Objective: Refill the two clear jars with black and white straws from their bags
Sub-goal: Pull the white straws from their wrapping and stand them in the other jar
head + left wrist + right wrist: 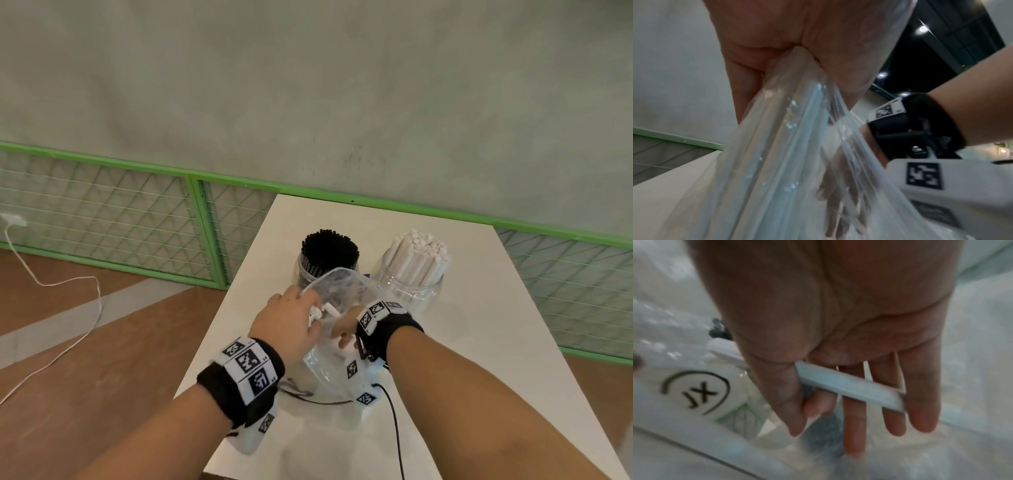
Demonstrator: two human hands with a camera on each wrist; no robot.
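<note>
Two clear jars stand at the back of the white table (479,325): one packed with black straws (330,251), the other with white straws (419,255). In front of them a clear plastic bag (339,294) stands open. My left hand (291,322) grips a gathered fold of the bag (777,162) at its rim, fingers of the left hand (797,40) curled round the plastic. My right hand (342,334) is down inside the bag. In the right wrist view, the right hand (855,418) pinches one white straw (849,387) between thumb and fingers.
A black cable (394,421) runs over the table's near part. The table's left edge drops to a wooden floor with a white cord (68,329). A green mesh fence (205,233) lines the grey wall behind.
</note>
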